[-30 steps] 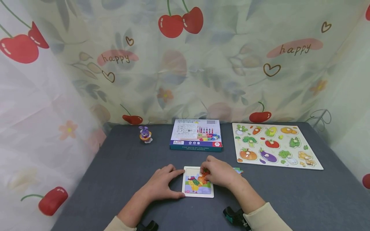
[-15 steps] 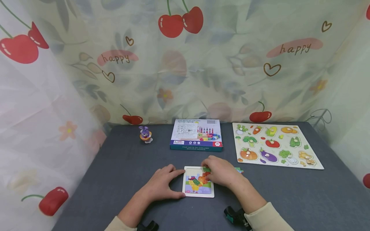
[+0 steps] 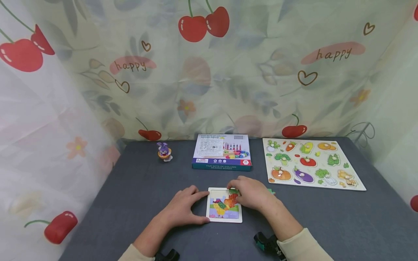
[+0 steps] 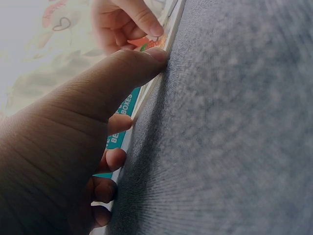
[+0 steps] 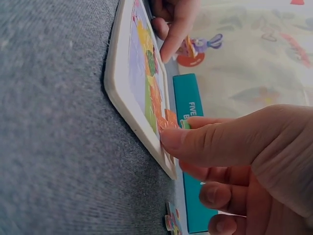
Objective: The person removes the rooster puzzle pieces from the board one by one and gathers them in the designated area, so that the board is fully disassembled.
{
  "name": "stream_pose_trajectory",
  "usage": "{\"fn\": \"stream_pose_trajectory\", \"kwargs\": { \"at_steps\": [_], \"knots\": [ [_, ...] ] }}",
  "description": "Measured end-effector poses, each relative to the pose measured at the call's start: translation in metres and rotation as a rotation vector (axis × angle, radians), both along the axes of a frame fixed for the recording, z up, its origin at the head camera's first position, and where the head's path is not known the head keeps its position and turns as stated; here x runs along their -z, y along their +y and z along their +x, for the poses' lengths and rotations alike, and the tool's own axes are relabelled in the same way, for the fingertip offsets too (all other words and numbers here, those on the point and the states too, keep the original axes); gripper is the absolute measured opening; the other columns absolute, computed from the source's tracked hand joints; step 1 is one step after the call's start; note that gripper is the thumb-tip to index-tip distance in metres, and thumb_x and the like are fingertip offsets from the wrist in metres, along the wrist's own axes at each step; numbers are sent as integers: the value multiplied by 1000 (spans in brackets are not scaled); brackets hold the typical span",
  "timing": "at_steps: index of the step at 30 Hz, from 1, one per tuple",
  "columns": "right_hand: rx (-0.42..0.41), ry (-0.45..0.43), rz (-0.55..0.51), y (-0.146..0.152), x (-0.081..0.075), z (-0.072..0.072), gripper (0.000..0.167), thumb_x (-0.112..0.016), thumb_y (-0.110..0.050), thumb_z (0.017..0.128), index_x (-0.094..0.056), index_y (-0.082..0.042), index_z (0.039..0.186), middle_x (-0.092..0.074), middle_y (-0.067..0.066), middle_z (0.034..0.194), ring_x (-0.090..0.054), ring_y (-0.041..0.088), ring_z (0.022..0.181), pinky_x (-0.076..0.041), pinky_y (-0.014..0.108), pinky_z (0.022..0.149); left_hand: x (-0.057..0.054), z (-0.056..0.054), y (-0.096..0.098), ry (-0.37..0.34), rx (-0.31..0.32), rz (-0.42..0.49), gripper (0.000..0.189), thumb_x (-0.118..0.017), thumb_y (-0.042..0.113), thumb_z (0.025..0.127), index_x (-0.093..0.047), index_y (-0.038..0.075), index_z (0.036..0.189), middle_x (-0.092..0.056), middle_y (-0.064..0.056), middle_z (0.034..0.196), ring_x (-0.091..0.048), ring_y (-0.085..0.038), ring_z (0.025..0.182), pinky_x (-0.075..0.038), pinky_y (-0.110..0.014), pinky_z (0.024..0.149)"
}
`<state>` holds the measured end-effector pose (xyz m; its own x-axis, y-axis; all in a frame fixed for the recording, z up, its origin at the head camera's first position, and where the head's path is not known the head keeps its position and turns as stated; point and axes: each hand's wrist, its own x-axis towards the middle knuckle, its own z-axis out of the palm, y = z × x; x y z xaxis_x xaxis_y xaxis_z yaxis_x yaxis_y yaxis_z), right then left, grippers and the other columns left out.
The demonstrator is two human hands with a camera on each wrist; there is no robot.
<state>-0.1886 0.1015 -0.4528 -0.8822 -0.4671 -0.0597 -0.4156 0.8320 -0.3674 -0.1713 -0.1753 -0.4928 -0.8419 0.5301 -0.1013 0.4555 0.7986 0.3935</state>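
A small white-framed jigsaw puzzle tray (image 3: 207,214) lies flat on the table, with a colourful bird picture partly filling it. Its upper left part shows bare board. My left hand (image 3: 184,207) touches the tray's left edge, thumb at the lower corner and index finger at the upper one. At the upper right of the tray, my right hand (image 3: 254,193) pinches an orange and green puzzle piece (image 5: 171,117) between thumb and index finger. The piece sits over the tray's right side, partly hidden by the fingers. In the right wrist view, the other fingers curl loosely.
Beyond the right hand lies a loose puzzle piece (image 3: 271,191), mostly hidden. A bead-set box (image 3: 222,167) stands behind the tray. A vegetable puzzle board (image 3: 315,172) is at the right back, and a purple rabbit figurine (image 3: 164,152) at the left back.
My right fingers have shifted slightly rightward and up, and more of the orange and green piece shows at the tray's upper right. The left hand stays at the tray's edge.
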Motion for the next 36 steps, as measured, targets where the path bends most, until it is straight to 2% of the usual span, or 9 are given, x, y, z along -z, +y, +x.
{"fn": "stream_pose_trajectory", "kwargs": {
  "at_steps": [5,13,23,27,36],
  "knots": [
    [-10,4,-9,0,0,0,31,-80,-9,85,-78,-16,116,-61,0,98,-53,16,82,-49,38,79,0,0,0,-1,-2,-1,89,-66,82,77,-53,34,150,-46,9,108,-44,-12,90,-36,-36,81],
    [-19,-2,-40,3,-6,1,35,-85,-21,83,-77,-14,117,-58,-4,97,-52,12,80,-48,34,74,0,1,1,12,0,-3,88,-67,82,77,-53,34,150,-45,9,106,-44,-12,88,-35,-36,79],
    [-19,51,-128,18,-40,6,39,-84,-22,85,-75,-16,122,-56,-5,101,-56,14,87,-49,30,73,-1,0,0,2,-4,-7,90,-66,83,77,-53,34,150,-46,8,108,-44,-13,90,-36,-36,80],
    [-31,75,-159,26,-54,11,38,-83,-22,87,-74,-15,123,-54,-5,100,-53,12,85,-49,29,69,-1,0,1,3,-10,-10,90,-65,83,76,-53,34,150,-47,8,109,-44,-13,91,-36,-36,81],
    [-24,35,-280,51,-78,20,38,-79,-20,91,-72,-12,128,-55,-3,107,-50,16,81,-47,30,66,-1,1,1,0,-9,-2,89,-67,82,76,-53,34,150,-46,8,108,-44,-13,91,-36,-36,80]
  ]
}}
